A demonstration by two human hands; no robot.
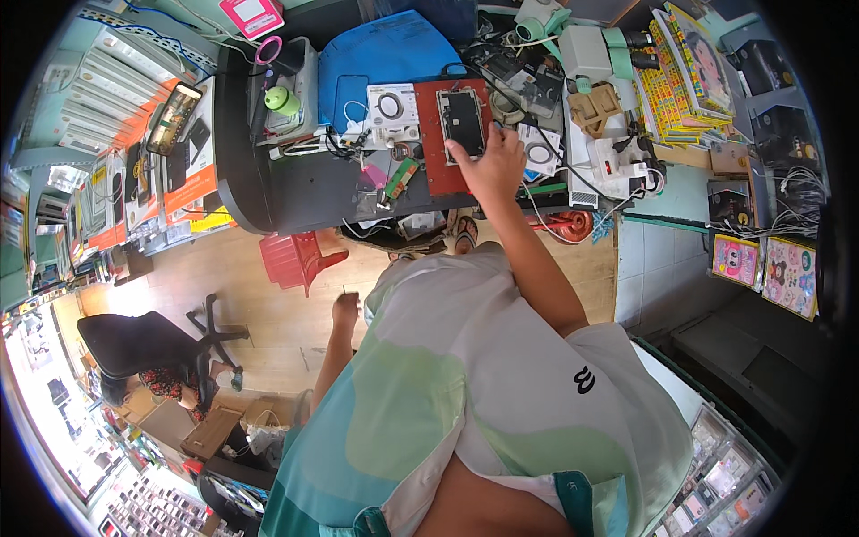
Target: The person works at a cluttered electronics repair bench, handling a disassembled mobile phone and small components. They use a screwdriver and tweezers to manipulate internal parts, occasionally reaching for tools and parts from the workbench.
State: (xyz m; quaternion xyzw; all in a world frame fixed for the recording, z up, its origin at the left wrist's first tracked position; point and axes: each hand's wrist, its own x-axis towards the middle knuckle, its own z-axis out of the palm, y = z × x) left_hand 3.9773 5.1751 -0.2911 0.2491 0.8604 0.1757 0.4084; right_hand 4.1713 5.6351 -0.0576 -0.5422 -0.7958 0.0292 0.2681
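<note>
R hand (495, 167) reaches over far bench from the right. Fingers spread, thumb well apart from the rest, nothing clasped in it AFAICT. Thumb tip at near-L part of flat device (462, 121), other fingers off its R edge; can't tell if thumb presses or just hovers.

Device: blk face, pale frame, approx phone-shaped, lying flat on red mat (445, 177), long axis near-far. Mat's on the dk bench (300, 192), abt mid L-R.

L hand (345, 309) hangs low, left of torso, over wood floor (259, 353), well apart from bench. Fingers curled; can't tell if clenched on anything.

Around the mat: wht box (392, 112) w/ dk ring pic just L, another ring-pic carton (540, 152) just R, partly behind fingers. Near-L of mat: grn strip (401, 179) + pink piece (373, 174). Farther L: big blue sheet (385, 45), lt-grn round item (282, 100).

R side of bench: tan holder (595, 109), wht power strip (617, 163), cables running between. Far R: yellow book stack (676, 80). Far L: lit phone (174, 118), propped tilted.

Floor: red plastic stool (291, 259) in front of bench, L of center; blk office chair (143, 342) nearer + further L, other person (165, 383) in patterned clothing beside it, mostly hidden.
</note>
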